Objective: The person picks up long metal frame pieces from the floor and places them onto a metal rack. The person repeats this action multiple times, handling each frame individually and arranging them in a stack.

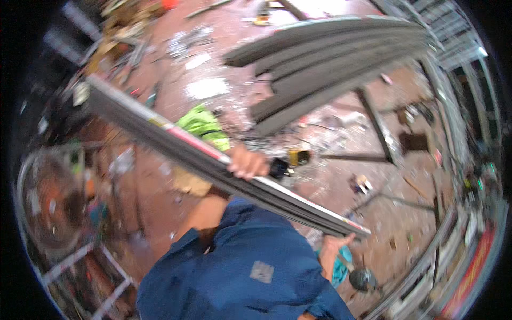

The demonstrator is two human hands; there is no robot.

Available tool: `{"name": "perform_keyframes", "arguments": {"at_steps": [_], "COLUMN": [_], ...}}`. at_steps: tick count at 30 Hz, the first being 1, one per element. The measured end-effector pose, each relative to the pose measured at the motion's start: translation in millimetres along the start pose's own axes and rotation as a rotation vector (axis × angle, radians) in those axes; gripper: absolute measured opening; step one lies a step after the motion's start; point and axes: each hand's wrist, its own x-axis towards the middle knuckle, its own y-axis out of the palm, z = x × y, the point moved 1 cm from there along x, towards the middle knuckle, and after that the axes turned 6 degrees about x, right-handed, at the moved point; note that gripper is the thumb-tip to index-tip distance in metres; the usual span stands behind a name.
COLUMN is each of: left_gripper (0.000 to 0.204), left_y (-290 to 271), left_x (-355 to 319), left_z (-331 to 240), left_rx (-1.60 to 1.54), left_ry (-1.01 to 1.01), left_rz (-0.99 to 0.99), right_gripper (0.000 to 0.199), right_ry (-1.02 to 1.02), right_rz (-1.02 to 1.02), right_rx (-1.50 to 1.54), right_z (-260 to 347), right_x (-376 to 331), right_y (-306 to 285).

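A long, ribbed, dark grey metal profile (160, 140) with a pale and red strip along its edge slants across the view, from upper left to lower right in front of my body. My left hand (248, 163) is closed over it, a little right of its middle. At its lower right end my right hand (333, 250) grips from below, thumb against the edge. Bright green cloth (204, 125) shows behind the profile near my left hand. Just right of that hand are a black object and a yellow-and-black object (298, 157). Motion blurs the picture.
Several similar grey profiles (341, 61) lie side by side on a metal stand (377, 125) at the far right. A round caged fan (53, 197) stands at left. Scraps litter the reddish floor (152, 213). Long metal bars (421, 282) lie along the right.
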Motion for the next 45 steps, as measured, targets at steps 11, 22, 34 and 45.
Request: {"name": "perform_keyframes", "arguments": {"at_steps": [11, 22, 34, 45], "left_gripper": [0.021, 0.025, 0.052, 0.036], "left_y": [10.6, 68.4, 141.7, -60.9], "left_x": [157.7, 204.5, 162.3, -39.0], "left_z": [15.6, 167.3, 429.6, 417.5], "left_rx": [-0.208, -0.439, 0.269, 1.502], "left_ry": [-0.147, -0.471, -0.962, -1.514], "left_rz": [0.213, 0.015, -0.455, 0.007], "right_gripper": [0.071, 0.076, 0.064, 0.059], "right_ry": [-0.336, -1.748, -1.740, -1.159], "right_rz": [0.268, 0.130, -0.221, -0.876], "right_rx": [-0.455, -1.751, -1.758, -1.711], "right_z": [5.1, 74.9, 304.2, 582.7], "right_x": [-73.2, -166.9, -115.9, 8.6], "right_y": [130.0, 226.7, 96.2, -115.2]}}
